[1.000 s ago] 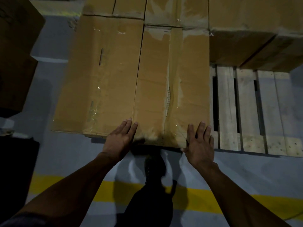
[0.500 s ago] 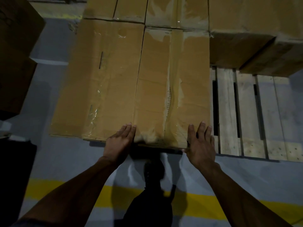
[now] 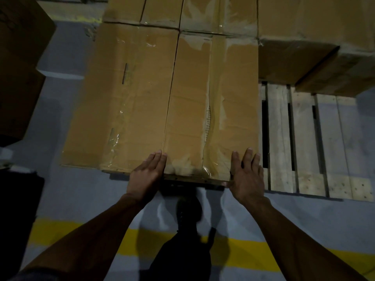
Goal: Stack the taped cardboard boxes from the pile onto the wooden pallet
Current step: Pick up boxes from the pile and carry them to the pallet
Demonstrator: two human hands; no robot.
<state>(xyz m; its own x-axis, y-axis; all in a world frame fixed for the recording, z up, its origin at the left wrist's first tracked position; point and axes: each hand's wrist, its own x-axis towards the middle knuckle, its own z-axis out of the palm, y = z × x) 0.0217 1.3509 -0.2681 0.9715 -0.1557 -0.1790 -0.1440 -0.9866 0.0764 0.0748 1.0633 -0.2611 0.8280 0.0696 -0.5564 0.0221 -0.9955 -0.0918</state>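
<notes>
A long taped cardboard box (image 3: 213,102) lies on the wooden pallet (image 3: 308,142), its near end toward me. My left hand (image 3: 147,175) presses flat against its near left corner, fingers straight. My right hand (image 3: 246,175) presses flat on its near right corner, fingers spread. A second taped box (image 3: 125,98) sits flush against its left side. More boxes (image 3: 182,11) stand behind them, and two stacked boxes (image 3: 316,43) fill the pallet's far right.
Bare pallet slats show at the right front. A dark cardboard pile (image 3: 18,63) stands at the left. The grey floor has a yellow line (image 3: 243,252) near me, and my foot (image 3: 187,209) is below the box's near edge.
The view has shifted slightly, so the boxes sit a little lower in frame. Both hands stay flat against the box's near end, barely moved.
</notes>
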